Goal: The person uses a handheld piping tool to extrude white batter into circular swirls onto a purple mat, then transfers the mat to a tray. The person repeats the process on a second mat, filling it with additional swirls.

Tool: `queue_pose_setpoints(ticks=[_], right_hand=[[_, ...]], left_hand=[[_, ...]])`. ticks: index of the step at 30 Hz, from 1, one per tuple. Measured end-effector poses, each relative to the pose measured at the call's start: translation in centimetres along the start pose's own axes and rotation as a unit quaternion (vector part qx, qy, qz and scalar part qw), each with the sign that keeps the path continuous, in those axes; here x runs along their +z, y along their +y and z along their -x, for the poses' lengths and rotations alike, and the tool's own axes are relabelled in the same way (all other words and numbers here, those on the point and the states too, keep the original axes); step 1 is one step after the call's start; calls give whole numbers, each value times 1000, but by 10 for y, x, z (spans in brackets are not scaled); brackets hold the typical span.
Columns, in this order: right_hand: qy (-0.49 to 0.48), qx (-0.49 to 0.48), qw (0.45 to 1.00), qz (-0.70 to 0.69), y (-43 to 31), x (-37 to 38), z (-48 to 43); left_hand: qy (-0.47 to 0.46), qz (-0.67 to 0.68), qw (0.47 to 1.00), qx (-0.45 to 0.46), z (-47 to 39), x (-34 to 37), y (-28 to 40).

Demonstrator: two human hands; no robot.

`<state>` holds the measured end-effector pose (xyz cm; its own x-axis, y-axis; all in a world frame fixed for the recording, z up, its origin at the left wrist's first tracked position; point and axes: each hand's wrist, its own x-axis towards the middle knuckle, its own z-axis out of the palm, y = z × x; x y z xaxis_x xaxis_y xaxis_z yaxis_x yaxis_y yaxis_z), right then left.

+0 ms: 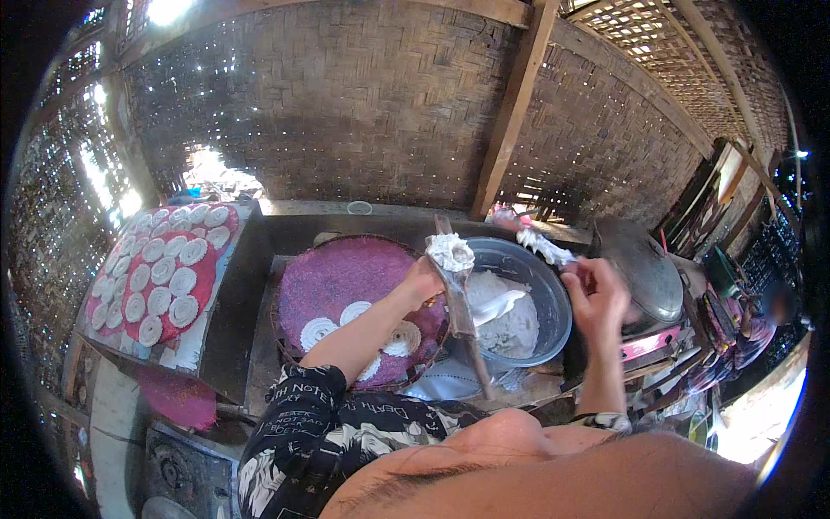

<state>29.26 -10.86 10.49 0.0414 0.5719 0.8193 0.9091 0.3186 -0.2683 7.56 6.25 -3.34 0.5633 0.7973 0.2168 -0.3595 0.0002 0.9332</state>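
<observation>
My left hand (425,282) grips a long wooden press (462,311), tilted, with a lump of white dough (450,252) heaped on its upper part. A dough-smeared stick-like tool (545,248) is in my right hand (596,295), blurred, above the right rim of a grey plastic basin (563,324). More white dough (512,331) lies in the basin, with a smooth white object (499,306) on it. Under my left forearm is a round purple woven tray (350,272). It bears several coiled dough discs (319,333), partly hidden by the arm.
To the left, a box-like stand (230,311) carries pink mats (211,276) covered with dough spirals (163,270). A domed metal lid (648,279) sits above a pink stove (650,344) on the right. Beyond it is another person (755,337). A woven bamboo wall (363,110) rises behind.
</observation>
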Motion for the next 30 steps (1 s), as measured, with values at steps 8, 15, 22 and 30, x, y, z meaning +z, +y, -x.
queue_pose_setpoints(ticks=[8, 15, 22, 30], right_hand=[[-104, 242, 910, -321, 8, 98, 59], [-77, 236, 946, -211, 44, 55, 70], [12, -52, 998, 15, 6, 87, 57], [-25, 169, 981, -95, 21, 80, 51]], left_hand=[[55, -400, 914, 47, -1, 27, -16], [110, -295, 946, 81, -14, -12, -39], [57, -358, 932, 8, -19, -1, -27], [54, -318, 946, 21, -23, -8, -31]])
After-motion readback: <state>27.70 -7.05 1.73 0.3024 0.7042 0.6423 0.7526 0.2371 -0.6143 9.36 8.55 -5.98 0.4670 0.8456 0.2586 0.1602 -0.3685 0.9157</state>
